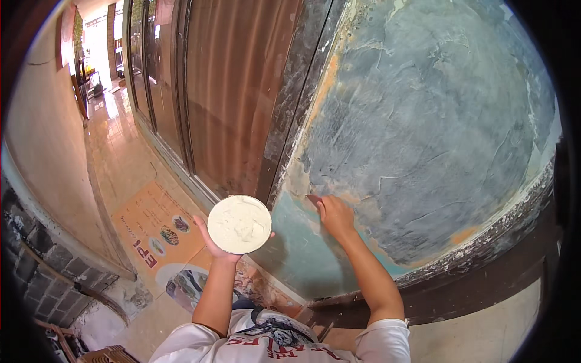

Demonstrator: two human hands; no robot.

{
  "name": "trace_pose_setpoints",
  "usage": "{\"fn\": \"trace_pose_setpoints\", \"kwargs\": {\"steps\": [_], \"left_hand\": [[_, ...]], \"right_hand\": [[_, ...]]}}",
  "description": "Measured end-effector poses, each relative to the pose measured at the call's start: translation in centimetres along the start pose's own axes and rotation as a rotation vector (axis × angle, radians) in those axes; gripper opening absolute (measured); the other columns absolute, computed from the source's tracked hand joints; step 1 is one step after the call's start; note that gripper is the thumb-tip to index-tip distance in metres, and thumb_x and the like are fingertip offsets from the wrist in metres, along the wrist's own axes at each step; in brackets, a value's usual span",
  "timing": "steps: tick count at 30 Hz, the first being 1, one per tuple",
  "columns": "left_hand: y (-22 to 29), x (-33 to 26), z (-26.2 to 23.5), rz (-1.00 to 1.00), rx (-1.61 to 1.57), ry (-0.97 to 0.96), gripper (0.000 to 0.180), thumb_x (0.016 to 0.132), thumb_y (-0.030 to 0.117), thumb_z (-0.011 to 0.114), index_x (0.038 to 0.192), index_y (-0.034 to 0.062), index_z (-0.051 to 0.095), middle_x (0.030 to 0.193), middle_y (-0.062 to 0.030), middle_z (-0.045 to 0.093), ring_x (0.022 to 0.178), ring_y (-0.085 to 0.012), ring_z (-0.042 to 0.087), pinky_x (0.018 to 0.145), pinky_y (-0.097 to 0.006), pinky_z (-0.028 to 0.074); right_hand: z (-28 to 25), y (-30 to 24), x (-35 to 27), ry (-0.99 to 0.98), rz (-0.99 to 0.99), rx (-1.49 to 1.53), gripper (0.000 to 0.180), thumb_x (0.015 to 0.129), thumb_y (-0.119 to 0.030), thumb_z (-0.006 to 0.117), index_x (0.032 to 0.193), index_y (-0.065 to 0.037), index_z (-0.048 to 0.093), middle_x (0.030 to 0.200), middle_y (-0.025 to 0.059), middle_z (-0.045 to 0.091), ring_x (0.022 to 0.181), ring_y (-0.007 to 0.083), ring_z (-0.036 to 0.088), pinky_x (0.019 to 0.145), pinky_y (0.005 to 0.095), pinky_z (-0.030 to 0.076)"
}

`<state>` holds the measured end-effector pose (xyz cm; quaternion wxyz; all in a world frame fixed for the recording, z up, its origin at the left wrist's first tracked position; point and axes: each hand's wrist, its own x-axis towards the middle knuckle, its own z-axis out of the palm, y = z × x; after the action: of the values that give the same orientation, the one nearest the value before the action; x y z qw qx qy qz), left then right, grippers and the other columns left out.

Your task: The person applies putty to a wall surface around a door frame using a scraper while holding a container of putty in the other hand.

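My left hand (219, 250) is wrapped around a round tub (270, 221) from below, thumb on its left side and fingertips at its right. Cream-white putty (239, 222) with a rough, scooped surface fills the tub. Against the wall, my right hand (337, 216) grips a small putty knife (313, 198), its dark reddish end touching the surface near the patch's left edge. Most of the knife is hidden by the fingers. Uneven grey filler (436, 133) covers much of the wall, with pale green paint (302, 254) below it and orange-tan streaks along the edges.
Left of the wall stands a dark-framed window or door (236, 91) with a brown curtain behind glass. A printed orange sheet (157, 224) lies on the tiled floor (121, 145). Grey blocks (48, 266) are at lower left. A dark ledge (472, 290) runs beneath the wall.
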<state>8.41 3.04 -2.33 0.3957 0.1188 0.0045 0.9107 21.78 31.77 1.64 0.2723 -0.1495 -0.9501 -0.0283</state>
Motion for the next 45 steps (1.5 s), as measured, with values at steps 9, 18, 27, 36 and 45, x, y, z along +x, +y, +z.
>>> {"fn": "trace_pose_setpoints", "kwargs": {"steps": [9,18,27,36,45], "left_hand": [[1.4,1.0,0.4,0.009,-0.047,0.033,0.11,0.084,0.096,0.036,0.155,0.0135,0.046,0.161,-0.019,0.043,0.139,-0.0564,0.044,0.097,-0.093,0.03],[3.2,1.3,1.4,-0.007,-0.052,-0.06,0.105,0.089,0.091,0.036,0.154,0.009,0.047,0.158,-0.0203,0.046,0.136,-0.0532,0.049,0.097,-0.09,0.035],[4.6,0.6,1.9,-0.072,-0.025,-0.056,0.105,0.089,0.091,0.035,0.157,0.0108,0.044,0.161,-0.0212,0.042,0.138,-0.0566,0.045,0.095,-0.092,0.033],[5.5,0.7,0.8,-0.158,-0.041,-0.038,0.117,0.078,0.101,0.033,0.16,0.0191,0.04,0.164,-0.0208,0.037,0.142,-0.0577,0.04,0.099,-0.093,0.03],[4.7,2.0,0.3,-0.196,-0.006,-0.102,0.115,0.079,0.101,0.031,0.16,0.0192,0.04,0.164,-0.0208,0.038,0.143,-0.0579,0.04,0.101,-0.092,0.029]], "right_hand": [[-1.5,-1.2,1.5,-0.011,0.062,-0.049,0.017,0.098,-0.025,0.065,0.101,-0.008,0.066,0.094,0.0098,0.07,0.086,0.0346,0.069,0.069,0.0502,0.054],[0.0,-0.5,1.3,0.002,0.074,-0.092,0.015,0.097,-0.026,0.066,0.098,-0.011,0.068,0.094,0.0084,0.07,0.089,0.0337,0.068,0.07,0.0495,0.054],[0.0,-2.7,-0.1,0.037,0.037,-0.032,0.009,0.094,-0.021,0.068,0.099,-0.014,0.071,0.093,0.0027,0.07,0.087,0.0291,0.067,0.065,0.0481,0.057],[-2.6,-2.9,1.4,0.097,0.079,-0.02,0.012,0.095,-0.023,0.068,0.101,-0.014,0.073,0.094,0.0056,0.071,0.087,0.0338,0.067,0.072,0.0472,0.055],[0.3,-2.3,1.1,0.017,0.167,-0.073,0.011,0.096,-0.022,0.068,0.101,-0.015,0.074,0.094,0.0062,0.072,0.089,0.0341,0.067,0.073,0.0471,0.054]]}}
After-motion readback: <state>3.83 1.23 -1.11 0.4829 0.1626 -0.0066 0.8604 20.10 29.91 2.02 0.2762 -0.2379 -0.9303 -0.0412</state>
